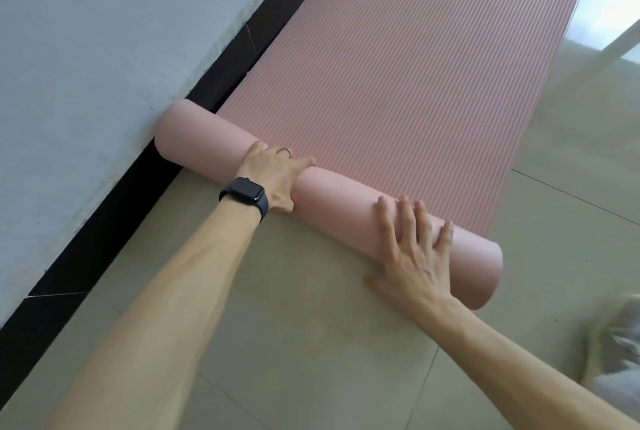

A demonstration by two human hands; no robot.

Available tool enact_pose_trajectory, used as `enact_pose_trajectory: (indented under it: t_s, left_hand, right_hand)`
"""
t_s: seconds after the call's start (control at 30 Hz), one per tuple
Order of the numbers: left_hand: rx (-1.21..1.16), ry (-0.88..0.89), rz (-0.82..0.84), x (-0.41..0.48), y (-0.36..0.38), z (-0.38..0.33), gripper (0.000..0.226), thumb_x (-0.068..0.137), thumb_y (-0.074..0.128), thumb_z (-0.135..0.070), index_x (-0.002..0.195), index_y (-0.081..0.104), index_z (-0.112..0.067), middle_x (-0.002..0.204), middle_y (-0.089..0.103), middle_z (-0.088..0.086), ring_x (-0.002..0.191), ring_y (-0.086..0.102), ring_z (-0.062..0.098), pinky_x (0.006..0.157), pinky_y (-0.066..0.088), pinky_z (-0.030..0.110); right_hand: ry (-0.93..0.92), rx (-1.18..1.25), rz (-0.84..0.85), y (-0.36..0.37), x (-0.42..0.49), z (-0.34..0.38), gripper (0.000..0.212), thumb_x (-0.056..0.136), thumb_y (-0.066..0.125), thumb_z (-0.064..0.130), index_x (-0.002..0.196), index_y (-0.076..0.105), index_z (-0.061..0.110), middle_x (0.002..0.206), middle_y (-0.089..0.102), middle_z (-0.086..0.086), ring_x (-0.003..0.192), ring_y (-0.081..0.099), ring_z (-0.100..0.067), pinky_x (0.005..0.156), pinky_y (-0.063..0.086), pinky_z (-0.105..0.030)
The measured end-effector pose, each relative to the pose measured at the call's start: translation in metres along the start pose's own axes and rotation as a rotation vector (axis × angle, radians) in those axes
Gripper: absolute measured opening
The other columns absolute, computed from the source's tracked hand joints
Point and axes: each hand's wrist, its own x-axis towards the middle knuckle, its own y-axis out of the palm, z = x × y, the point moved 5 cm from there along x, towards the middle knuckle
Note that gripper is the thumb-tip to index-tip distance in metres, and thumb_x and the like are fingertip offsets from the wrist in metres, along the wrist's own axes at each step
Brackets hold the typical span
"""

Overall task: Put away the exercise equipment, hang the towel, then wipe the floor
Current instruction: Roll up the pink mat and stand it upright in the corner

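Under both hands: pink ribbed mat (pixel 415 66), part-rolled, lying on tiled floor (pixel 294 325). Roll (pixel 339 201) sits crosswise at near end; unrolled length runs flat, away beyond the fingertips, alongside the wall (pixel 86 48).

L hand (pixel 273 176): fingers (pixel 304 163) curled over top of roll, thumb on near side, gripping it. Ring (pixel 284 151) on one finger; dark watch (pixel 246 192) on wrist.

R hand (pixel 412 256): fingers (pixel 405 218) straight, spread, pressed flat on roll nr its free end; nothing grasped. Thumb out sideways, low by the floor.

Outboard of L fingers, roll end meets grey wall w/ black skirting (pixel 104 232). Outboard of R fingers, well apart: blurred shoe (pixel 620 336) on floor, detail unclear.
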Motion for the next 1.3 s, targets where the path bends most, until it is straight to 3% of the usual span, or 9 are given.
enact_pose_trajectory:
  t_s: [0.13,0.33,0.5,0.6,0.73,0.83,0.97,1.1,1.3]
  left_hand:
    - [-0.053,-0.024,0.087,-0.009,-0.022,-0.003,0.071,0.065,0.063,-0.027,0.133,0.045,-0.038,0.105,0.062,0.003,0.094,0.059,0.026,0.096,0.038,0.042]
    - [-0.247,-0.011,0.107,-0.036,-0.032,-0.037,0.112,0.06,0.066,-0.023,0.151,0.005,-0.049,0.163,0.018,0.006,0.151,0.011,0.03,0.12,0.016,0.053]
    - [0.033,0.026,0.026,-0.068,0.015,-0.044,0.144,0.063,0.084,-0.052,0.147,-0.032,-0.039,0.165,-0.008,0.01,0.149,-0.01,0.043,0.117,0.004,0.065]
    - [0.088,-0.007,-0.024,-0.05,0.02,-0.054,0.134,0.071,0.08,-0.053,0.149,-0.027,-0.037,0.163,0.01,0.014,0.148,0.002,0.044,0.115,0.01,0.067]
    - [0.075,-0.007,-0.008,-0.014,-0.001,-0.058,0.111,0.063,0.079,-0.041,0.145,0.005,-0.043,0.147,0.041,0.007,0.133,0.037,0.034,0.109,0.027,0.056]
    - [0.044,0.014,0.054,0.003,-0.015,-0.058,0.097,0.056,0.079,-0.049,0.133,0.021,-0.046,0.121,0.058,0.002,0.108,0.055,0.028,0.093,0.042,0.049]
    - [-0.033,-0.007,0.211,0.015,-0.031,-0.064,0.089,0.061,0.078,-0.048,0.136,0.032,-0.047,0.109,0.055,0.001,0.101,0.061,0.028,0.086,0.046,0.041]
    - [-0.383,-0.04,0.384,0.017,-0.035,-0.084,0.109,0.054,0.079,-0.045,0.146,0.023,-0.052,0.134,0.047,0.001,0.12,0.052,0.029,0.094,0.049,0.042]
    - [-0.247,0.149,-0.024,-0.037,-0.031,-0.147,0.125,0.065,0.07,-0.066,0.152,-0.016,-0.044,0.166,-0.006,0.005,0.153,-0.005,0.029,0.119,0.007,0.061]
  right_hand:
    - [-0.053,0.014,-0.103,-0.026,0.012,-0.022,0.098,0.063,0.069,0.042,0.149,0.023,0.031,0.133,0.049,-0.003,0.115,0.053,-0.033,0.092,0.041,-0.051]
    - [0.019,0.31,0.568,-0.038,0.026,-0.076,0.078,0.051,0.075,0.042,0.123,0.046,0.046,0.106,0.067,0.007,0.091,0.064,-0.015,0.079,0.057,-0.039]
    - [0.019,0.412,0.782,-0.044,0.047,-0.086,0.07,0.052,0.077,0.028,0.117,0.056,0.043,0.109,0.067,0.008,0.094,0.068,-0.017,0.081,0.06,-0.042]
    - [0.017,0.329,0.638,-0.037,0.038,-0.091,0.095,0.048,0.069,0.044,0.139,0.039,0.044,0.127,0.051,0.004,0.117,0.051,-0.023,0.099,0.049,-0.048]
    - [-0.003,0.19,-0.039,-0.03,-0.012,-0.076,0.103,0.066,0.058,0.053,0.156,0.016,0.025,0.155,0.028,-0.006,0.143,0.025,-0.032,0.118,0.017,-0.049]
    - [-0.005,0.01,-0.09,0.001,-0.03,-0.058,0.127,0.064,0.073,0.056,0.158,-0.002,0.016,0.163,0.006,-0.02,0.151,0.0,-0.041,0.118,-0.01,-0.058]
    - [-0.025,-0.056,-0.161,-0.019,-0.003,-0.084,0.105,0.058,0.07,0.039,0.15,0.025,0.019,0.14,0.044,-0.01,0.126,0.045,-0.038,0.103,0.031,-0.056]
    - [-0.096,0.055,0.124,-0.053,0.009,-0.13,0.083,0.061,0.064,0.055,0.136,0.032,0.043,0.115,0.057,0.01,0.103,0.059,-0.023,0.088,0.047,-0.042]
    - [0.073,0.118,0.651,-0.058,0.038,-0.213,0.088,0.058,0.077,0.036,0.136,0.039,0.05,0.126,0.052,0.002,0.115,0.046,-0.024,0.101,0.044,-0.049]
